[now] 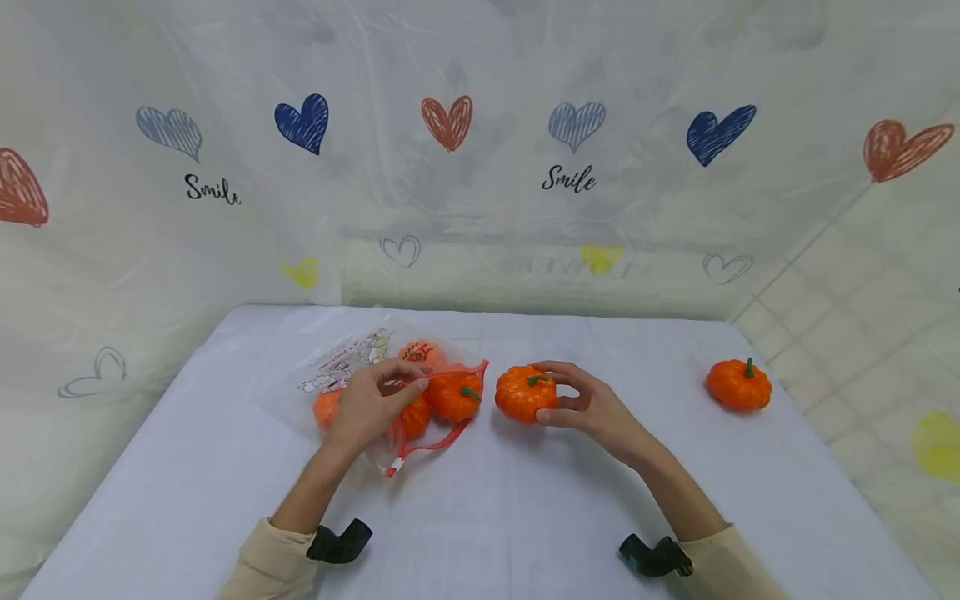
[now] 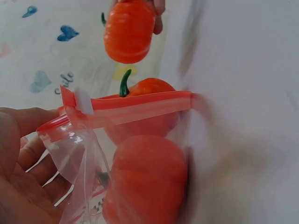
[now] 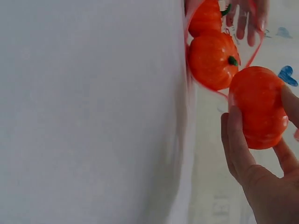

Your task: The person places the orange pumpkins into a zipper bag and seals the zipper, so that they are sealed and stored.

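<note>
Lying toward the far edge of the tabletop [image 1: 480, 525], a bag [image 1: 352, 358] with pumpkins [image 1: 454, 397] is pinched by left hand [image 1: 371, 404]; separately, single pumpkin [image 1: 520, 395] is gripped by right hand [image 1: 597, 412].

Soft, even light fills the head view, with faint shadows on the table [image 1: 487, 517], while both wrist views look dimmer and glare dots the bag [image 2: 79, 149].

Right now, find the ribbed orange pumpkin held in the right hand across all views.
Head: held pumpkin, just right of centre, below mid-height.
Left wrist: top, slightly left of centre.
Right wrist: right side, about mid-height.
Shared landmark: clear plastic bag, red-edged.
</note>
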The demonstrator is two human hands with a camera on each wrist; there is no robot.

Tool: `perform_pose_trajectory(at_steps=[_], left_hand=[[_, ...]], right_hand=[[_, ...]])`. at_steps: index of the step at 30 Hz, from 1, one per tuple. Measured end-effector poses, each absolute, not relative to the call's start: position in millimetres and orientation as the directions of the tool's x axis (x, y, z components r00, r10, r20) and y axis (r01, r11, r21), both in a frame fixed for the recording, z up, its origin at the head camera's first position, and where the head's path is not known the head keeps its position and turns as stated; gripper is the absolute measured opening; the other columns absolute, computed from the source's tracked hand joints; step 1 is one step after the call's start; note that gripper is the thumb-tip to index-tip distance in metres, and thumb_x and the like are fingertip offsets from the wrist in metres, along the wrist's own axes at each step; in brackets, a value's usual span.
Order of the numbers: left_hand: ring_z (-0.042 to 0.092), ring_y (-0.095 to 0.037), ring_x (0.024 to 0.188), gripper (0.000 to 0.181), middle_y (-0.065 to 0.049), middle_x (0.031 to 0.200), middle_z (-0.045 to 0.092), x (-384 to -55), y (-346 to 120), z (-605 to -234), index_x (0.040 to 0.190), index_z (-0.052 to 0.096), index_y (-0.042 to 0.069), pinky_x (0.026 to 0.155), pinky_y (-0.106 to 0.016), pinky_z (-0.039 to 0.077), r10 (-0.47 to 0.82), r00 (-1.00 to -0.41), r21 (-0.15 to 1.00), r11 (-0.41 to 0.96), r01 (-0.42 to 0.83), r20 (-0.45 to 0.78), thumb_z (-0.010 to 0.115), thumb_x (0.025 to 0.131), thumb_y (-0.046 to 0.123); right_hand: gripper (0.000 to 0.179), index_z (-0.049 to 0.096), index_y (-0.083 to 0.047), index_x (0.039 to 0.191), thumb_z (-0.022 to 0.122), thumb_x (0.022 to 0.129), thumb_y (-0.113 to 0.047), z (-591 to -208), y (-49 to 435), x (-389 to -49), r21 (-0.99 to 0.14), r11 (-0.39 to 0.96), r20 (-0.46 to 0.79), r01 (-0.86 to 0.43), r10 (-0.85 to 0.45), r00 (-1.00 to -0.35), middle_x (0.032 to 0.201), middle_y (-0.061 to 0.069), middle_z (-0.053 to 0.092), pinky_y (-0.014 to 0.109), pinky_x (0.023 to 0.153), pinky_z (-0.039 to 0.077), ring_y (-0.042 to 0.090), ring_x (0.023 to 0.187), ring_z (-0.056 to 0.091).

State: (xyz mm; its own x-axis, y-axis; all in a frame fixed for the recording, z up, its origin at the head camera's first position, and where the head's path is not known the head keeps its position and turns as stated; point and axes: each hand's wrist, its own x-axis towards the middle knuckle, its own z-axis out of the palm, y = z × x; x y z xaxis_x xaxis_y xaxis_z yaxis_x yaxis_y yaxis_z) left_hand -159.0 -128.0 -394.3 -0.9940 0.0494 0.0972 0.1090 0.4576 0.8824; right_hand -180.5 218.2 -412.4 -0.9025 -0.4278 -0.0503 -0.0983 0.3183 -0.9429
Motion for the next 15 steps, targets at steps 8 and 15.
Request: perform_pose_trajectory(at_steps=[8, 15], left_hand=[[0.068, -0.021, 0.112, 0.015, 0.001, 0.123, 0.075, -160, -128, -394, 0.109, 0.076, 0.020, 0.100, -0.042, 0.060, 0.043, -0.994, 0.878, 0.466, 0.110, 0.101, 0.075, 0.097, 0.029], [0.068, -0.021, 0.114, 0.013, 0.000, 0.124, 0.076, -159, -130, -395, 0.107, 0.076, 0.018, 0.100, -0.041, 0.060, 0.041, -0.992, 0.881, 0.457, 0.126, 0.120, 0.074, 0.097, 0.027]], right_hand=[[0.064, 0.050, -0.024, 0.149, 0.079, 0.092, -0.025, -408, 204, -172, -0.937, 0.335, -0.060, -0.097, -0.429, -0.901, 0.156, 0.012, 0.049, 0.039, 0.098, 0.062, 0.030, 0.120, 0.068], [0.065, 0.050, -0.018, 0.149, 0.081, 0.091, -0.020, -409, 194, -167, -0.943, 0.320, -0.073, -0.092, -0.468, -0.881, 0.151, 0.019, 0.048, 0.031, 0.093, 0.062, 0.026, 0.110, 0.072]])
